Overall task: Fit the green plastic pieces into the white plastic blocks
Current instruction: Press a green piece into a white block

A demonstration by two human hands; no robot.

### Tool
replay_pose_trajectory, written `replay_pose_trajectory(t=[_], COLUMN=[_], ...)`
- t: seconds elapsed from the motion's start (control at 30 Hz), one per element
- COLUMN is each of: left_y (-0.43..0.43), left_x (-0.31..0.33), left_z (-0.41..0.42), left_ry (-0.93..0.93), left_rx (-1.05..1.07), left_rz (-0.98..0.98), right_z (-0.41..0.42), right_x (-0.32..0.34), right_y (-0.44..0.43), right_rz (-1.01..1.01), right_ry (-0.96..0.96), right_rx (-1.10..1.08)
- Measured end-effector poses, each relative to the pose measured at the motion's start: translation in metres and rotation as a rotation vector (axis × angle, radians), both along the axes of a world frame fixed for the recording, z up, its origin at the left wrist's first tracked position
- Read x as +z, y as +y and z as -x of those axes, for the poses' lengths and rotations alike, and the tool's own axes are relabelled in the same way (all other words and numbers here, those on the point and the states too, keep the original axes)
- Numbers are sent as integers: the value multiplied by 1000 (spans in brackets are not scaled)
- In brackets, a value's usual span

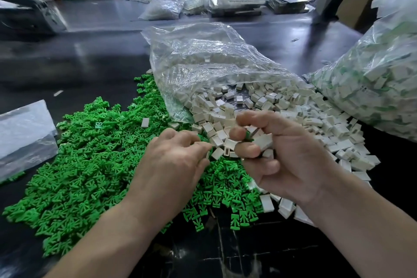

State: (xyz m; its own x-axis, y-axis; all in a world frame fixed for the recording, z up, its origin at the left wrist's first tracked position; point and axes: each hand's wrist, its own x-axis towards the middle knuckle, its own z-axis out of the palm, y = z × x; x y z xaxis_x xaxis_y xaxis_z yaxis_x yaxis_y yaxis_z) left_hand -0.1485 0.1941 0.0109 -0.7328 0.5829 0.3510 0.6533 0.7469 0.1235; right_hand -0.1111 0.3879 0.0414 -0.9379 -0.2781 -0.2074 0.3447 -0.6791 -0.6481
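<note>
At the seam where the two heaps meet, what does the right hand (277, 158) carry? (A)

Palm turned up, fingers curled round a few white blocks (264, 141), with one green piece (249, 136) pinched at the thumb side. The piece touches the blocks; whether it is seated is hidden by the fingers. (B)

And the left hand (176, 160)? (A)

Knuckles up, fingertips curled down just beside the right hand's, not touching it. A pale edge shows at the tips, but I cannot tell if it holds anything. (B)

Supply, relative to the hands? (A)

The green pile (90, 153) spreads under and left of the left hand. The white pile (293, 108) spills from the clear bag (203, 58) beyond and right of the right hand. (B)

Axis of the held piece? (A)

It seems to stand near upright and the block slants up to the right, so my judgement is that the press goes along that slant. The left hand is nearer for the next green piece. (B)
</note>
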Motion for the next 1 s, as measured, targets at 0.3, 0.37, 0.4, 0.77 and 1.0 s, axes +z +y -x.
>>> replay_pose_trajectory(t=[0.3,0.37,0.4,0.77,1.0], left_y=[-5,-5,-5,-7,-8], left_x=[10,14,15,24,16], left_z=[-5,-9,-10,-25,-20], left_ry=[-437,-705,-795,-454,-235], left_rx=[82,23,-19,-78,105], left_rz=[-719,-956,-1044,-719,31], right_z=[-2,-4,-5,-7,1], right_x=[0,0,-1,-4,-5], right_y=[-4,-9,-12,-14,-2], right_rz=[-227,-360,-424,-514,-322], right_ry=[-50,-2,17,57,-6], right_rx=[63,100,116,124,-29])
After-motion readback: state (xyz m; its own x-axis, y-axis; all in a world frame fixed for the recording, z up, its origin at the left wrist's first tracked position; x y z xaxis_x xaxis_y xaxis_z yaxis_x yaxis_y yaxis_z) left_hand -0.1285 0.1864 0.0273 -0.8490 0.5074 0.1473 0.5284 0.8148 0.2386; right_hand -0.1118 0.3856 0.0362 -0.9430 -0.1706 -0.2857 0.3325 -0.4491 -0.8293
